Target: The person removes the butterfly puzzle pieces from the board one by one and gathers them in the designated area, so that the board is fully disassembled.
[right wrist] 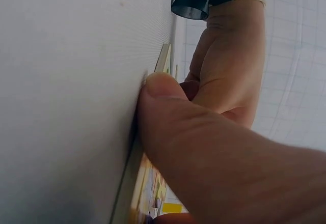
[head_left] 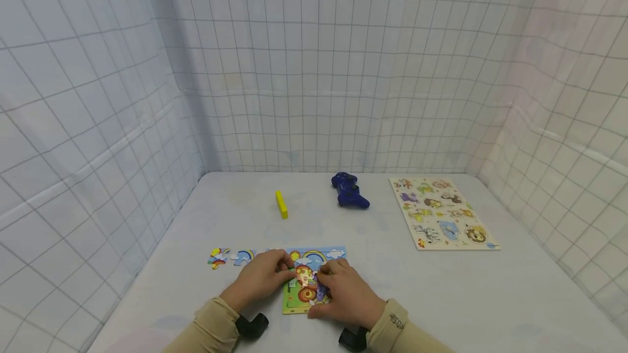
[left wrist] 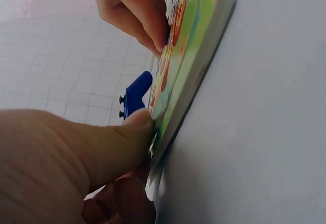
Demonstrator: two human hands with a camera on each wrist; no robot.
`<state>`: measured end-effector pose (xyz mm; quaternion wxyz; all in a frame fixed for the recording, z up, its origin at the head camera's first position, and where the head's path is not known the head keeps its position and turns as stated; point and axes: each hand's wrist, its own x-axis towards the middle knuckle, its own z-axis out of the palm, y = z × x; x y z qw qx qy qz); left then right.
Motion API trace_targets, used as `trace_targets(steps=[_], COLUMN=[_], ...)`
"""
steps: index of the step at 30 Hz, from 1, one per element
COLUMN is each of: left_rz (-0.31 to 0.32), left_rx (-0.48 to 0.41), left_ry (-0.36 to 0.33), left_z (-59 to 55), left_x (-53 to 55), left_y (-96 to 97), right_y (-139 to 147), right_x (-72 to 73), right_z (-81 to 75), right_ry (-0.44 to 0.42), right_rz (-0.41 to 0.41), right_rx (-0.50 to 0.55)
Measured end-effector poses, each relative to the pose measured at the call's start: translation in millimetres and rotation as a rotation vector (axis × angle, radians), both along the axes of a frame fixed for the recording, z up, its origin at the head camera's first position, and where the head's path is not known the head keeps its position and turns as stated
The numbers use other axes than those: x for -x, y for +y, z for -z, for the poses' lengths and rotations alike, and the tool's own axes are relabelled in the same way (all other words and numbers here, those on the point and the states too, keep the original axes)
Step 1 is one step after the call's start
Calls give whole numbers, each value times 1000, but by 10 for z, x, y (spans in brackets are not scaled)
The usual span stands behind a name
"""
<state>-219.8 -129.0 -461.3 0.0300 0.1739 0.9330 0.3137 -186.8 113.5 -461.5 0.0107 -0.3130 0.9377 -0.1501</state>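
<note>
A colourful jigsaw puzzle board (head_left: 296, 310), printed with a rainbow, clouds and a mushroom house, lies between the two hands. At its left side my left hand (head_left: 260, 279) pinches a puzzle piece (head_left: 293, 283) between thumb and fingers; the piece's outline is partly hidden. My right hand (head_left: 345, 294) holds the board's right part, with its thumb (right wrist: 163, 86) against the near edge and curled fingers (left wrist: 140, 12) touching the printed face. Two loose puzzle pieces, one with a sun (head_left: 218, 256) and one with a rainbow (head_left: 242, 256), lie left of the board.
Farther back on the white table lie a yellow block (head_left: 281, 204) and a blue game controller (head_left: 349, 192). An animal puzzle board (head_left: 444, 214) lies at the right. Grid-patterned cloth walls (head_left: 304, 70) enclose the back and sides.
</note>
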Motion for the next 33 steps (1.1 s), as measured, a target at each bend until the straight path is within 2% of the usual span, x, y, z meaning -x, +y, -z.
trace_targets(steps=[4,8,13,21,28,33], left_rz=[-45,-93,-114,-135,-122,-154], left_rx=[-21,-70,-123,-116,-154,-242], left_ry=[17,-10,-45,-56,-64,-77], left_z=[13,8,4,-4,-6,-24], left_x=[-8,-22,-11,7,14,30], left_y=[29,54,68,65,60,52], right_y=[-2,-3,-7,-108,-123,-127], right_x=[-9,-15,-15,-60,-78,-88], right_z=[2,11,16,76,59,52], right_ry=[4,11,33,227,204,202], right_rz=[3,0,3,50,86,90], right_rx=[-5,-13,-23,-15,-35,-20])
